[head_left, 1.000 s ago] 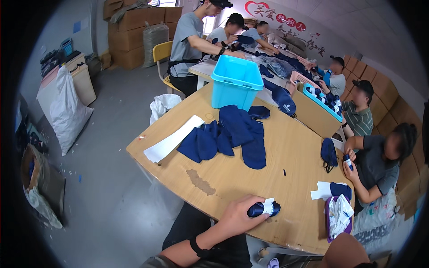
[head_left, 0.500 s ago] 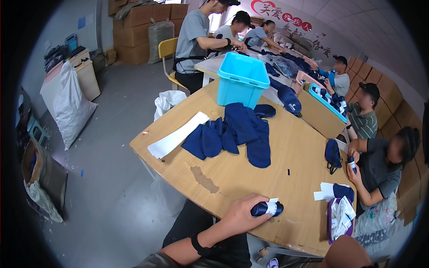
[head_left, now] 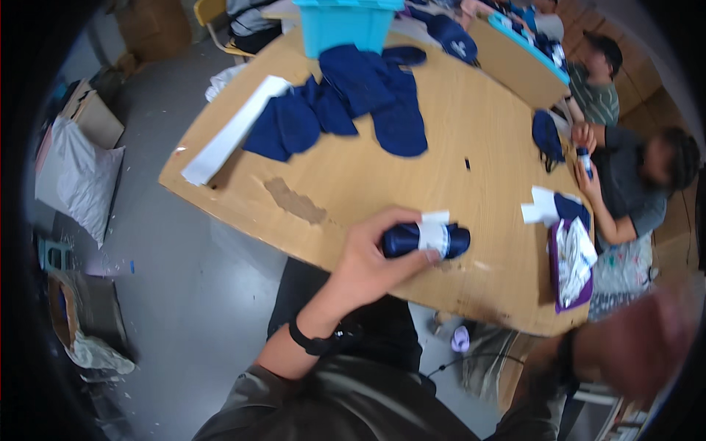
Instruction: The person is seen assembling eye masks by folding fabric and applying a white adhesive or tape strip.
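Observation:
My left hand grips a rolled navy cloth bundle with a white paper band around its middle. It presses the bundle onto the near part of the wooden table. At the lower right my right hand is a blur, away from the table, and I cannot make out its fingers or anything in it. A black band sits on my left wrist.
A pile of navy cloths and a long white strip lie at the far left of the table, behind them a turquoise bin. A seated person works at the right edge beside a purple packet. Bags and boxes stand on the floor at left.
The view has tipped down and closer to the table. My left hand stays on the banded bundle. My right hand now shows as a blur at the lower right.

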`<state>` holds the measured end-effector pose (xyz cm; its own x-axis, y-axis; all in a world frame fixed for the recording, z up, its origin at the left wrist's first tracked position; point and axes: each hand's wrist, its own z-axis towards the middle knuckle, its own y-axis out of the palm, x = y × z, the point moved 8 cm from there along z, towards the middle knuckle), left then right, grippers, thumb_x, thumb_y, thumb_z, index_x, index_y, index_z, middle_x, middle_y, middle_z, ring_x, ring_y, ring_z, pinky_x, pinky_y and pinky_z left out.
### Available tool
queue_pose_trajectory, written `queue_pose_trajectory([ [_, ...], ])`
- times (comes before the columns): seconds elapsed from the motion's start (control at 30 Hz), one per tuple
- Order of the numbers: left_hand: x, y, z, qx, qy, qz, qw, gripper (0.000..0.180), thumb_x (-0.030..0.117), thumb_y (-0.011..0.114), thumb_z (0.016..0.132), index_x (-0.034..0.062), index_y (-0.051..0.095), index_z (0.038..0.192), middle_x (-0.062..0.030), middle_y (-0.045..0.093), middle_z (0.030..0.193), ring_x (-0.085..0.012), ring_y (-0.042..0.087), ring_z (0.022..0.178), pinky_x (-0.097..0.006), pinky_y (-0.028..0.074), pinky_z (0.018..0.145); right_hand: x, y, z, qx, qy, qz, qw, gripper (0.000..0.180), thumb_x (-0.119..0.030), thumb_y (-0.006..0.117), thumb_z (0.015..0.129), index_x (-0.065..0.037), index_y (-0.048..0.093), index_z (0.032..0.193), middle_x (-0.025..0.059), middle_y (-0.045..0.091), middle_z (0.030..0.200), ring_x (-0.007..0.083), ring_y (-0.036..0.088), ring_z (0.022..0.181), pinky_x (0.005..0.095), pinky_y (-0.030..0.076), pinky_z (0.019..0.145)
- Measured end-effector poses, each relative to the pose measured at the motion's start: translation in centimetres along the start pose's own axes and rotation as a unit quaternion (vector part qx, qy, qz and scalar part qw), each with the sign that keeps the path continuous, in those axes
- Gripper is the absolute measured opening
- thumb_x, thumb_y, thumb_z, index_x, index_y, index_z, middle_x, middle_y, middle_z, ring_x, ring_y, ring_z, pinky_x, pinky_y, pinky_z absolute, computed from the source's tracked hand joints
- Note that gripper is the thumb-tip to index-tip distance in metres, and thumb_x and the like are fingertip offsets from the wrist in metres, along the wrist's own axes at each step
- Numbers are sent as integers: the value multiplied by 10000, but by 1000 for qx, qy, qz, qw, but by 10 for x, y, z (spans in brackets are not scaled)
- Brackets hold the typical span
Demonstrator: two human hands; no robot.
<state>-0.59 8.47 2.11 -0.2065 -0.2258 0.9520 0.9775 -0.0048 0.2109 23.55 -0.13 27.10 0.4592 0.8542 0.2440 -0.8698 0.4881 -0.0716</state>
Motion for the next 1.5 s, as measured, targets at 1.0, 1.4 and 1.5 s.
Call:
queue_pose_trajectory([
  [1.0, 0, -11, -5, 12, -6, 81, 997, 407, -52, 810, 709, -50, 630, 1074, -111, 688, 980, -132, 663, 898, -264, 532, 787, 24, 176, -220, -297, 558, 382, 674, 101, 14, 752, 791, 22, 733, 890, 108, 683, 860, 157, 637, 787, 268, 486, 692],
  [1.4, 0, -7, -6, 4, -41, 25, 999, 389, -54, 800, 723, -54, 647, 1081, -122, 698, 990, -131, 667, 902, -255, 533, 800, 24, 176, -212, -335, 512, 405, 680, 106, -9, 712, 810, 14, 737, 910, 116, 674, 881, 177, 629, 805, 275, 480, 707],
  [1.5, 2, -6, -5, 3, -24, 16, 1000, 389, -68, 788, 731, -59, 642, 1091, -133, 698, 1007, -136, 671, 917, -262, 539, 815, 22, 176, -210, -341, 504, 412, 679, 135, 0, 725, 783, 6, 740, 916, 120, 669, 900, 179, 625, 811, 276, 479, 711],
])
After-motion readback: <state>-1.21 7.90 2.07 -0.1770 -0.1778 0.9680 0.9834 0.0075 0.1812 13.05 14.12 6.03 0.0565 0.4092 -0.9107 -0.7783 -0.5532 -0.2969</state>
